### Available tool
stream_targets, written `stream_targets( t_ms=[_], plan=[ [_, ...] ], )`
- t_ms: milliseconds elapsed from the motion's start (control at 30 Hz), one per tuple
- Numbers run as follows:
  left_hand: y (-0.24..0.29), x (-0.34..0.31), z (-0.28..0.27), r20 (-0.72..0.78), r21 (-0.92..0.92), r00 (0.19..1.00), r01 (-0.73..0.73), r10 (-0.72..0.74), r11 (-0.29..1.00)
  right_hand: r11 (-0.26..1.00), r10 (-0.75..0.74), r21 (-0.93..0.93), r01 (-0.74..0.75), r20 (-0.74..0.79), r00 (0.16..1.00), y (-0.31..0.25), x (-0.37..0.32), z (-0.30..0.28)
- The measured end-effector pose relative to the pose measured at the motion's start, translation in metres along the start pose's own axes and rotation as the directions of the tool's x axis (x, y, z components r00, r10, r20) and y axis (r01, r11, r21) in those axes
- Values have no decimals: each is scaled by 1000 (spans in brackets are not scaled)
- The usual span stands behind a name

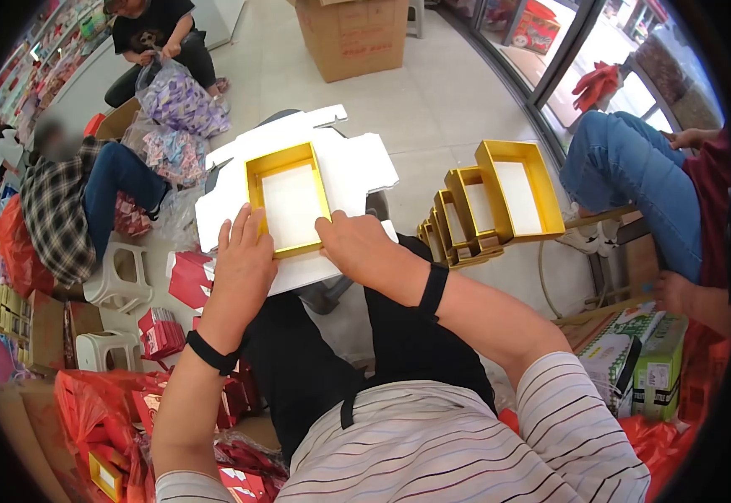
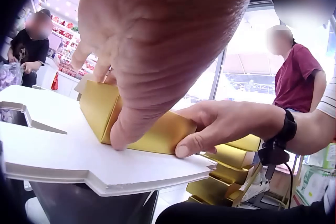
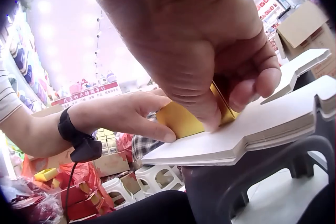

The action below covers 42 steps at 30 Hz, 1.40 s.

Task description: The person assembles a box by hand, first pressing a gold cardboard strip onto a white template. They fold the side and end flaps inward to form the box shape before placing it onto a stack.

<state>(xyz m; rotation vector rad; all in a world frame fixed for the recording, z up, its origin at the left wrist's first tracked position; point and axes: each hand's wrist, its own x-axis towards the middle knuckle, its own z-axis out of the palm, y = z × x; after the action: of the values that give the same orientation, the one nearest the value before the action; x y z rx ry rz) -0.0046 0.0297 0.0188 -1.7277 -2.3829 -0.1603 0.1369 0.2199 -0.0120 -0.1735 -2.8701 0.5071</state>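
A rectangular gold box (image 1: 322, 186), white inside, lies on stacked white cardboard sheets (image 1: 353, 159) on a dark stool. My left hand (image 1: 244, 261) holds its near left corner, fingers along the left wall; in the left wrist view the thumb presses the gold wall (image 2: 100, 109) low down. At the near right corner, my right hand (image 1: 369, 251) grips the box with thumb and bent fingers. In the right wrist view, the right hand (image 3: 210, 61) covers part of the gold wall (image 3: 181, 119), and the left hand (image 3: 118, 112) touches its other end.
Several gold boxes (image 1: 512, 189) stand in a leaning row to the right. Seated people are at both sides, and another person (image 1: 160, 38) handles a plastic bag at the back left. White stools (image 1: 120, 277), red bags and a large carton (image 1: 353, 38) surround the work spot.
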Motion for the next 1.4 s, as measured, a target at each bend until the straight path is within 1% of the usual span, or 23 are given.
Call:
stream_targets(
  t_ms=[100, 200, 300, 433, 500, 533, 633, 733, 833, 933, 967, 1067, 1100, 1200, 1333, 1400],
  plan=[
    [-2, 2, 5, 9, 18, 1000, -8, 8, 1000, 997, -80, -23, 78, -83, 993, 1, 1, 0],
    [-7, 3, 9, 35, 14, 999, -26, 26, 1000, 996, -80, -33, 79, -54, 995, 2, 4, 3],
    [-7, 5, 8, 67, -32, 998, -5, 7, 999, 998, -67, -22, 66, -37, 997, 1, 7, 3],
    [-7, 6, 5, 61, -17, 998, -28, 29, 999, 998, -48, 31, 48, -25, 999, 1, 6, 1],
    [-7, 2, 5, 50, -36, 999, -13, 14, 999, 998, -25, 57, 27, -38, 999, 0, 2, 0],
    [-7, 2, 4, 41, -45, 999, -7, 9, 999, 998, -13, 67, 16, -47, 999, 0, 1, -1],
    [3, -6, 3, -58, -196, 996, 54, -67, 979, 989, 19, 151, -6, -85, 996, -7, -9, -8],
    [6, -11, 9, -118, -140, 990, 60, -77, 988, 987, 29, 161, -14, -93, 995, -10, -15, -13],
    [3, -10, 14, -52, -92, 997, 51, -56, 994, 992, -19, 123, 27, -66, 998, 1, -13, 5],
    [3, -9, 13, -60, -103, 997, 46, -53, 994, 991, 11, 135, 4, -111, 994, 0, -13, 15],
    [4, -11, 11, -54, -77, 998, 24, -28, 997, 992, -6, 121, 20, -117, 993, 1, -13, 15],
    [15, -12, -4, -193, -239, 980, 7, -54, 971, 995, -5, 102, 21, -156, 988, 2, -23, 4],
    [17, -10, -14, -190, -198, 980, 15, -53, 980, 995, 1, 100, 15, -163, 987, 0, -28, -1],
    [16, -4, -17, -266, -298, 960, 6, -89, 955, 994, 22, 109, -7, -136, 990, 1, -35, -5],
    [22, -1, -20, -218, -308, 971, 24, -95, 951, 996, 46, 82, -33, -168, 985, 4, -44, -14],
    [29, -4, -26, -155, -323, 985, 21, -74, 946, 996, 61, 72, -48, -198, 978, 5, -51, -21]
  ],
)
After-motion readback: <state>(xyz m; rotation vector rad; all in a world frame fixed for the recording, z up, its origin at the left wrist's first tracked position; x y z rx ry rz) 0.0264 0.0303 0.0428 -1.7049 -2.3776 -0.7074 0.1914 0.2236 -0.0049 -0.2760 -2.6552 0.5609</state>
